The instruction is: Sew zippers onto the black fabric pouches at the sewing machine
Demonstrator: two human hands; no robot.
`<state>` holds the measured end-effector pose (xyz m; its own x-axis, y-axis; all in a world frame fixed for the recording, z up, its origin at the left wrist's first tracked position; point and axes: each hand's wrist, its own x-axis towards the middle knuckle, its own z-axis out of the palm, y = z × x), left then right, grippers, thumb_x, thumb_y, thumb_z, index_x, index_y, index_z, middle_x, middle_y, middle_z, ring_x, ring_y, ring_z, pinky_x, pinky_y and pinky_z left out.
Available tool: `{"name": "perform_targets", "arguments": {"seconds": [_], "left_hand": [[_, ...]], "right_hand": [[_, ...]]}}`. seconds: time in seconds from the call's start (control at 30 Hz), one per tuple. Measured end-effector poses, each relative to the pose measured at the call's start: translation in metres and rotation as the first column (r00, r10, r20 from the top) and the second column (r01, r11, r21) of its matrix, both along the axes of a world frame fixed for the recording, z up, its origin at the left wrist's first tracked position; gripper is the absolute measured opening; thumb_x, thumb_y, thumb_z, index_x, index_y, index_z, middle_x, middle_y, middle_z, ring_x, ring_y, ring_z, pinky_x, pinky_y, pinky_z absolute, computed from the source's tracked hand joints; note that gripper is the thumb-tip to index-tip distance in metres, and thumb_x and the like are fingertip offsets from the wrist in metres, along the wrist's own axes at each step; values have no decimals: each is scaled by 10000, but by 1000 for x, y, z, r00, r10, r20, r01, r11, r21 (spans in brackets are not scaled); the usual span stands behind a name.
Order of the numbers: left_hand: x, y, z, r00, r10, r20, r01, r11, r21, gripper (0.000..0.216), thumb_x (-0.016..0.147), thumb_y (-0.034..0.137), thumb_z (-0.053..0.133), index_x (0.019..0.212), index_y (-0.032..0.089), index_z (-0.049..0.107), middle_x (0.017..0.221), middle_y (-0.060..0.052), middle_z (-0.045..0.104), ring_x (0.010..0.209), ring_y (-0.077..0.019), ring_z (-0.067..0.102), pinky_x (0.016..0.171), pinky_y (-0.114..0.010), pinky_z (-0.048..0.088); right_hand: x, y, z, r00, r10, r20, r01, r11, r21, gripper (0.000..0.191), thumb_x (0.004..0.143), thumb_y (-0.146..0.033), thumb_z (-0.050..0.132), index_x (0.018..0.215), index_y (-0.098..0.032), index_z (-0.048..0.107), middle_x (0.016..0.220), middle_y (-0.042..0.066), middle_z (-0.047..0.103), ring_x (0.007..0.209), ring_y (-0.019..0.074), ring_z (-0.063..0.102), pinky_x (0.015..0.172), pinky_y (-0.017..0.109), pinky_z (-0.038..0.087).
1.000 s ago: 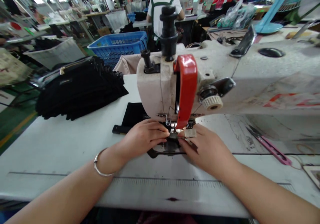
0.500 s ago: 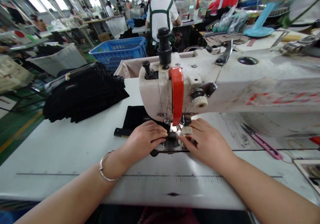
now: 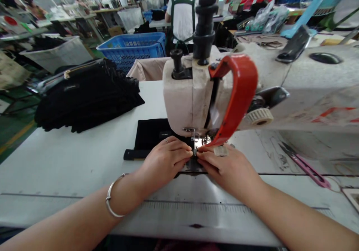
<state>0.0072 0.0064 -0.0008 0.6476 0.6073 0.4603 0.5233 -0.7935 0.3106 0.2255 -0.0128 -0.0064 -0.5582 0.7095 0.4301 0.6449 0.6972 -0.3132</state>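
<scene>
A black fabric piece (image 3: 148, 133) with a small label lies on the sewing machine's table, partly under the machine head (image 3: 178, 101). Along its near side runs a black rolled strip (image 3: 136, 154). My left hand (image 3: 168, 156) is closed, its thumb and fingers pinching the strip just left of the needle area. My right hand (image 3: 231, 165) is closed too, fingertips pressed together at the strip's right end beside the lit presser foot; a red guard (image 3: 241, 90) stands above it. The fingers cover most of the strip between them.
Pink-handled thread snips (image 3: 307, 167) lie at the right. A pile of black fabric pieces with zippers (image 3: 92, 97) sits at the table's left. Behind are a blue basket (image 3: 134, 51), a beige cloth-lined bin (image 3: 148, 68) and a person in a white shirt (image 3: 183, 13).
My head view has come closer to the machine. My right fingertips have moved left, nearer to my left hand's fingertips, and now meet the strip. The left hand keeps its pinch.
</scene>
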Motion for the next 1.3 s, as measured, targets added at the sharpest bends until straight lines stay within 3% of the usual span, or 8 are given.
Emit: {"name": "perform_targets", "arguments": {"seconds": [0.47,0.87,1.3], "left_hand": [[0,19,-12,998,58,28,-58,998,6,108,920,204,596,908,201,703,947,-13,737,923,-182,668,869,-337,533],[2,20,-8,993,114,7,-114,993,-11,127,910,212,594,874,207,715,912,-20,739,902,-201,666,838,-343,538],[-2,20,-17,987,158,-26,-159,987,-30,178,914,218,566,908,232,744,916,-12,758,857,-207,702,786,-342,566]], "right_hand": [[-1,12,-6,997,-67,36,66,997,49,128,896,-145,570,901,-169,696,951,92,710,865,248,632,748,377,545],[-3,14,-6,997,-73,15,71,993,90,161,884,-130,565,914,-141,723,943,126,706,798,262,628,684,379,547],[-10,15,-11,992,-122,-2,122,991,-52,161,884,-137,545,831,-169,694,876,94,677,842,219,604,756,328,500]]}}
